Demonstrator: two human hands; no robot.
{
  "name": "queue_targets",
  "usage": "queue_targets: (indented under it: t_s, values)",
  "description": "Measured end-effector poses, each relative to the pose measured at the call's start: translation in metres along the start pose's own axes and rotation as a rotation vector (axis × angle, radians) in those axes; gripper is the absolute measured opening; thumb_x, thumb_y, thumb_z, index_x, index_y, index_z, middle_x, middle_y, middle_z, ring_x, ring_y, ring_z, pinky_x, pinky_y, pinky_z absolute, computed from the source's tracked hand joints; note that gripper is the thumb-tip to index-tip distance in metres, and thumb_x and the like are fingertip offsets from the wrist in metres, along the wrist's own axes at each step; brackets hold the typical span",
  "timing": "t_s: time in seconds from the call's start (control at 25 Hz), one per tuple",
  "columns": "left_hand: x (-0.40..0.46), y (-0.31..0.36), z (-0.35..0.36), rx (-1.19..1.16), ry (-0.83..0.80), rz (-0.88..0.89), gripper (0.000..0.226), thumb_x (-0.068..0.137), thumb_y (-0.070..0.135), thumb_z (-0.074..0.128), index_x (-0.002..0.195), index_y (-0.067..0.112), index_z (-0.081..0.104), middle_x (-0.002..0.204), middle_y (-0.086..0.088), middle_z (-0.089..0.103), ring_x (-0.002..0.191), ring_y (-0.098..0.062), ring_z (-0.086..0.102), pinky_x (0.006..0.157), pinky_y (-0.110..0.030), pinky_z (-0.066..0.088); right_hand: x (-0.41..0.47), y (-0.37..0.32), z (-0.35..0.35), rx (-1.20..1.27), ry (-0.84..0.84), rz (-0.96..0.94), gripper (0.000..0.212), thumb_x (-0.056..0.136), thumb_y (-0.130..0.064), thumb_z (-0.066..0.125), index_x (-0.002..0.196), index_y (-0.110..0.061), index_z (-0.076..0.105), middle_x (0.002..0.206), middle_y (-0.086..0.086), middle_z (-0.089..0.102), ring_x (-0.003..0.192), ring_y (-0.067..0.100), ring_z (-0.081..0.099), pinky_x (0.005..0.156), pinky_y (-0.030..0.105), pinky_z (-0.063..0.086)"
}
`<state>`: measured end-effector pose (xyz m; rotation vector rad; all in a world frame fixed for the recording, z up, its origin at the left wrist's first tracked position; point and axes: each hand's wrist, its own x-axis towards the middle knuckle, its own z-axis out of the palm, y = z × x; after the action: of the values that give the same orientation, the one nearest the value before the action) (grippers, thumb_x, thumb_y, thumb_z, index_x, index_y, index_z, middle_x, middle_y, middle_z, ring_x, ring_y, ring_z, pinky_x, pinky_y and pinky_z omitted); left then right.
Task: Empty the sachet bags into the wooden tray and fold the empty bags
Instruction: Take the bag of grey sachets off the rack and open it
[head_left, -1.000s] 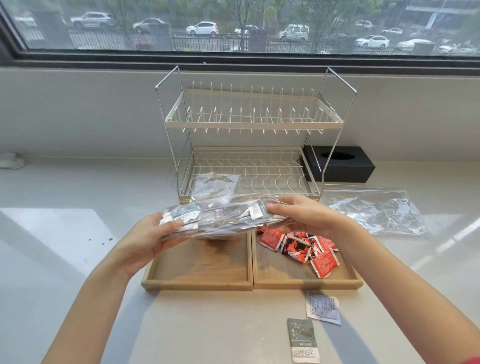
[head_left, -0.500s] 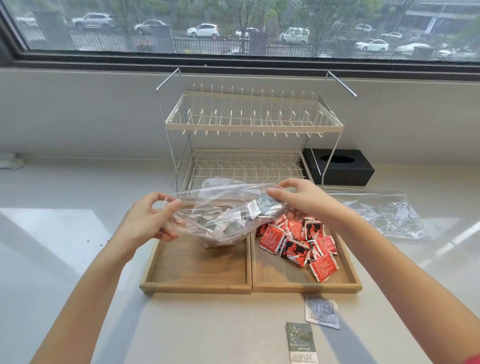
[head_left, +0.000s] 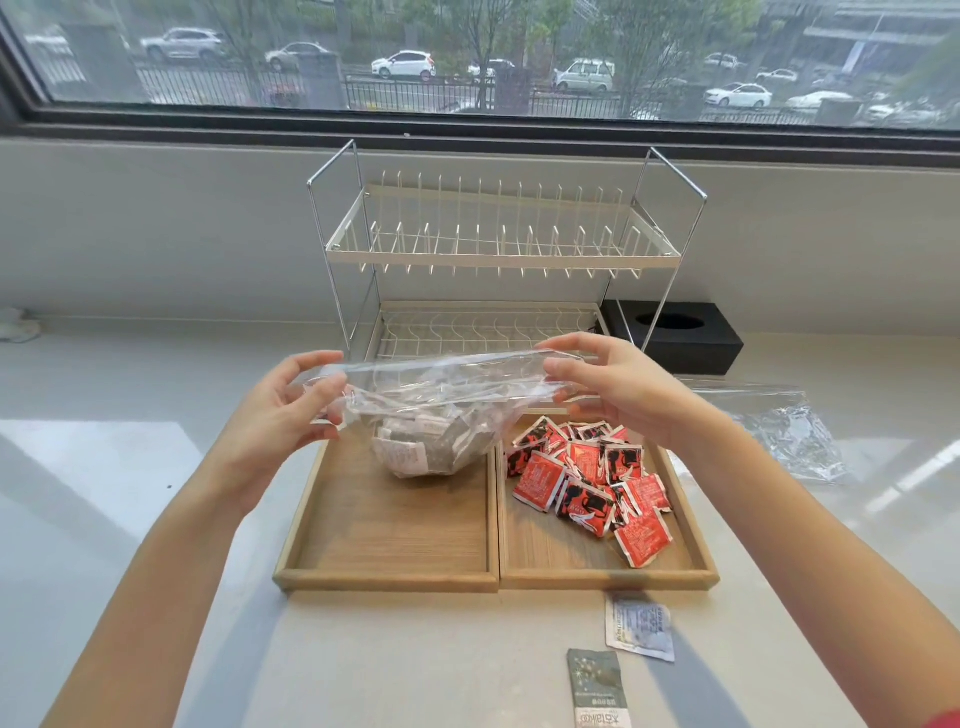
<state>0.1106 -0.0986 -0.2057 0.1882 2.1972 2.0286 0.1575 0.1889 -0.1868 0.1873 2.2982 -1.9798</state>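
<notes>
Left hand (head_left: 283, 410) and right hand (head_left: 610, 387) each pinch one end of the clear bag's (head_left: 441, 395) mouth, sachets (head_left: 415, 449) sagging above the tray's (head_left: 384, 577) left compartment. The film looks thin, slippery and light; gripping the bottom corners should tip it out

A wide window (head_left: 467, 52) shows parked cars outside. Below it, a grey wall (head_left: 156, 234) meets the pale, sunlit counter (head_left: 104, 415).

White counter (head_left: 130, 519) bears wooden tray (head_left: 389, 581), rack (head_left: 493, 332), perhaps tissue box (head_left: 675, 338).
</notes>
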Motion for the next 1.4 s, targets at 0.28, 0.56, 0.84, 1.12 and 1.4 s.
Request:
queue_targets:
  t_s: [0.28,0.56,0.84,1.12,1.4]
  values:
    - [-0.001,0.028,-0.01,-0.07,-0.006,0.082,0.026,0.086,0.012,0.055,0.107,0.027,0.06,0.065,0.009,0.068,0.048,-0.002,0.049,0.045,-0.013,0.043,0.002,-0.027,-0.003,0.096,0.031,-0.075,0.018,0.083,-0.012,0.062,0.101,-0.018,0.061,0.081,0.003,0.063,0.05,0.002,0.061,0.049,0.012,0.05]
    - [-0.002,0.059,-0.018,-0.097,-0.013,0.147,0.023,0.081,0.019,0.058,0.102,0.027,0.063,0.071,0.009,0.072,0.04,-0.003,0.039,0.04,-0.012,0.038,-0.005,-0.056,-0.013,0.188,-0.039,-0.174,0.025,0.075,-0.019,0.066,0.099,-0.018,0.064,0.068,-0.009,0.068,0.051,0.003,0.059,0.047,0.011,0.048]
    - [0.009,0.081,-0.015,-0.118,-0.067,0.22,0.03,0.075,0.021,0.06,0.104,0.028,0.062,0.077,0.009,0.073,0.042,-0.002,0.045,0.047,-0.011,0.046,-0.003,-0.074,-0.025,0.171,-0.02,-0.232,0.041,0.063,-0.022,0.07,0.103,-0.02,0.062,0.085,0.001,0.068,0.062,0.007,0.061,0.054,0.014,0.052]
    - [0.02,0.085,0.008,-0.115,-0.117,0.22,0.041,0.08,0.008,0.057,0.118,0.022,0.055,0.066,0.019,0.064,0.044,0.001,0.051,0.047,-0.009,0.045,-0.004,-0.067,-0.045,0.164,0.116,-0.284,0.042,0.074,-0.004,0.068,0.108,-0.028,0.061,0.106,0.004,0.066,0.089,0.016,0.062,0.071,0.02,0.055]
    - [-0.01,-0.008,0.025,0.011,-0.229,0.128,0.064,0.069,0.017,0.065,0.126,0.037,0.045,0.108,0.023,0.062,0.073,-0.006,0.056,0.061,-0.013,0.049,-0.037,0.042,-0.041,0.068,0.146,-0.185,0.058,0.064,-0.03,0.075,0.116,-0.045,0.055,0.13,-0.021,0.052,0.117,0.008,0.053,0.098,0.035,0.046]
